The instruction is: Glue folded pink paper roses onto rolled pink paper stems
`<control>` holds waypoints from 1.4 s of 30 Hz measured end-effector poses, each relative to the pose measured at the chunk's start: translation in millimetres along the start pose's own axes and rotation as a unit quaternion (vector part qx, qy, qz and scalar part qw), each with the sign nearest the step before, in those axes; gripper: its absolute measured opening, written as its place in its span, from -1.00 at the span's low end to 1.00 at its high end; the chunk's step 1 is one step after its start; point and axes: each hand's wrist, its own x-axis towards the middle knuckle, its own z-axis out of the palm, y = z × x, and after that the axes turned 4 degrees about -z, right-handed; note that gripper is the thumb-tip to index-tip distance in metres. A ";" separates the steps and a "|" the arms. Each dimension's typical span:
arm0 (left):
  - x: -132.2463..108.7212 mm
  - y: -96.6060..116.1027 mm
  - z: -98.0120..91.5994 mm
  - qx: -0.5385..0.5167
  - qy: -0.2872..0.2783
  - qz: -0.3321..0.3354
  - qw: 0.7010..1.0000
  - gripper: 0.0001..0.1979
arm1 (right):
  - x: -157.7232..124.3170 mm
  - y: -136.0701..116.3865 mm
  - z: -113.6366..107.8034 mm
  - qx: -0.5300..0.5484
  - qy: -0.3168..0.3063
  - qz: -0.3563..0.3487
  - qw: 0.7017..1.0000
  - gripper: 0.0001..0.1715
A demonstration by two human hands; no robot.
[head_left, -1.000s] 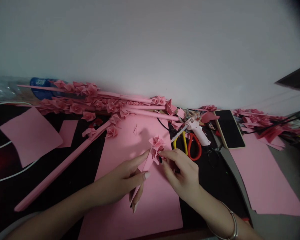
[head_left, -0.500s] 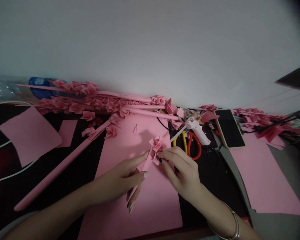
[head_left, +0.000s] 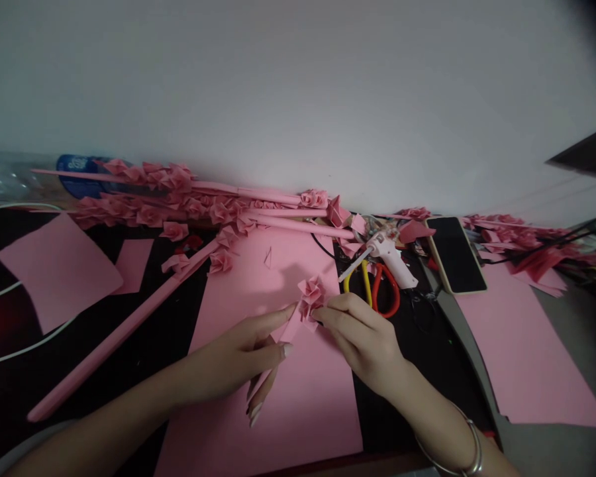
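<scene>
Closed around a rolled pink paper stem (head_left: 291, 329) is my left hand (head_left: 253, 348), thumb and fingers on either side of it. Folded pink paper flowers (head_left: 310, 291) sit at the stem's upper end. My right hand (head_left: 365, 338) pinches the lower paper flower (head_left: 308, 317) there, and its fingertips partly hide what they grip. Both hands are above a large pink paper sheet (head_left: 322, 404). A finished-looking stem with flowers (head_left: 124, 331) lies slanting to the left.
A white glue gun (head_left: 395, 262) lies beside scissors with red and yellow handles (head_left: 387, 291). Farther right are a phone (head_left: 457, 255) and more pink sheets (head_left: 526, 358). Flowered paper stems (head_left: 203, 209) lie along the wall. Loose pink paper (head_left: 59, 268) and white cables (head_left: 30, 361) are at left.
My right hand has shifted slightly and its fingers have curled in more at the lower flower. My left hand keeps its hold on the stem, almost still.
</scene>
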 end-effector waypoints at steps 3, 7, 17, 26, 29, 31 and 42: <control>-0.4 1.2 -0.3 -0.008 -0.003 0.000 1.000 -0.31 | 1.1 -0.9 0.3 0.008 0.027 0.011 1.000 -0.70; -0.2 2.5 2.0 -0.025 -0.001 0.020 0.999 -0.31 | 1.2 -4.5 4.1 0.001 0.099 0.084 0.992 -0.83; 6.9 -7.4 7.5 -0.055 -0.007 0.034 0.998 -0.21 | 1.8 -10.1 13.4 -0.004 0.114 0.143 0.983 -0.85; 0.4 3.4 5.9 -0.009 -0.001 -0.001 1.000 -0.29 | 1.6 0.6 6.3 0.017 0.044 0.073 0.996 -0.80; 0.1 1.3 3.9 -0.008 -0.001 -0.006 1.000 -0.30 | 0.2 3.8 2.9 0.026 0.011 0.060 0.998 -0.78; 0.0 0.1 2.3 -0.011 -0.006 -0.007 1.000 -0.30 | -0.8 5.4 1.3 0.028 -0.008 0.049 0.998 -0.76; -1.8 -0.9 -1.6 -0.021 0.025 -0.019 0.999 -0.32 | -4.2 7.2 6.0 0.000 -0.003 0.043 0.999 -0.75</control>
